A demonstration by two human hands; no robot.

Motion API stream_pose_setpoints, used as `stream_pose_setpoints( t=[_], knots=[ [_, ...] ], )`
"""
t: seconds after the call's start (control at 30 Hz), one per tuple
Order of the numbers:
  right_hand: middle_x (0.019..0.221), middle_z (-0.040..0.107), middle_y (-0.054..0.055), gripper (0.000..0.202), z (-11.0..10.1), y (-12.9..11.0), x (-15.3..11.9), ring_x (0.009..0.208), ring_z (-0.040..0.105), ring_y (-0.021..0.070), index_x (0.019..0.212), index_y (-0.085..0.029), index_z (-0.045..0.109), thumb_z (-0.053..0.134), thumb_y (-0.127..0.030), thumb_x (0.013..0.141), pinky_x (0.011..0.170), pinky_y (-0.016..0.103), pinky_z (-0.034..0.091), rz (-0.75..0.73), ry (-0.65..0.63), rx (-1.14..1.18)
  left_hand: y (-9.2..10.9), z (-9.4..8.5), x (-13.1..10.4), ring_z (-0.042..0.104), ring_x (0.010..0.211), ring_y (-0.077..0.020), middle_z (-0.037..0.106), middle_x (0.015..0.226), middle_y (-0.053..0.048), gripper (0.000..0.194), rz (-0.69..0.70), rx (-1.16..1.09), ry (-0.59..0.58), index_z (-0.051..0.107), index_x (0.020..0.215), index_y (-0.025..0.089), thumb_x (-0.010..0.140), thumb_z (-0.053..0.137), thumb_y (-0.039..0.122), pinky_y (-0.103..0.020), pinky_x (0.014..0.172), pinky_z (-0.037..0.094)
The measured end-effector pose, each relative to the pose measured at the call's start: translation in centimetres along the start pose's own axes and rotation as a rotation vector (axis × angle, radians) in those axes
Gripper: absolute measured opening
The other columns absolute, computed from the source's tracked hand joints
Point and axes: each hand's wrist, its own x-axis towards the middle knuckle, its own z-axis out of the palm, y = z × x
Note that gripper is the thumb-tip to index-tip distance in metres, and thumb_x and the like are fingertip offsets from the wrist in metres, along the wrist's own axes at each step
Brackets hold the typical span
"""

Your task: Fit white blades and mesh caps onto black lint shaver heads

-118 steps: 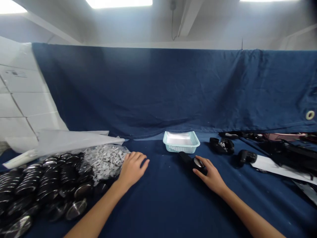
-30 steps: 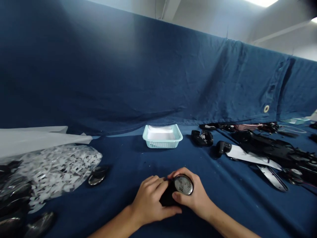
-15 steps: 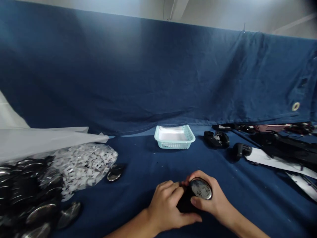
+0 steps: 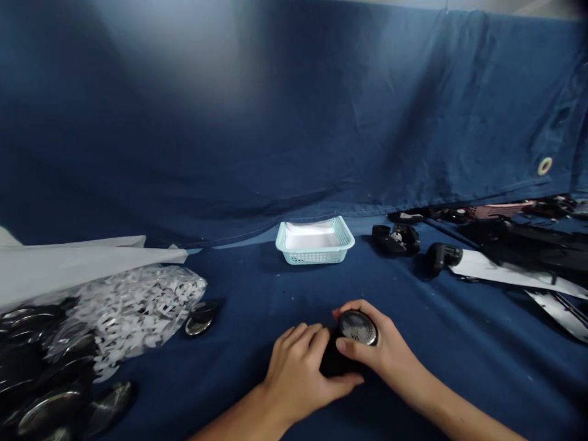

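My right hand is closed round a black oval cap with a shiny, perforated face turned up. My left hand is wrapped over a black part just left of the cap, its thumb stretched along the near side. Cap and black part touch or are joined; my fingers hide where they meet. Both hands are close together, low over the blue cloth. A similar small dark oval piece lies on the cloth to the left.
A pale blue basket lined with white stands at the back. On the left are a clear bag of small white pieces and a pile of black glossy parts. Black assemblies and white-and-black long parts lie right. A blue curtain hangs behind.
The view has tilted down and shifted slightly, so everything sits higher and a little left. Both hands keep their hold; the oval cap's face is tipped slightly differently.
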Motion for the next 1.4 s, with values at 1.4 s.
stream_pose_setpoints(
  t=[1.4],
  knots=[
    [0.106, 0.068, 0.008, 0.038, -1.6, 0.3, 0.4, 0.117, 0.057, 0.0279, 0.097, -0.020, 0.061, 0.074, -0.010, 0.062, 0.101, 0.043, 0.042, -0.177, -0.311, 0.080, 0.6, -0.7, -0.1, 0.069, 0.072, -0.0264, 0.071, 0.083, -0.006, 0.058, 0.110, -0.032, -0.029, 0.065, 0.095, 0.015, 0.052, 0.082, 0.051, -0.041, 0.066, 0.060]
  ],
)
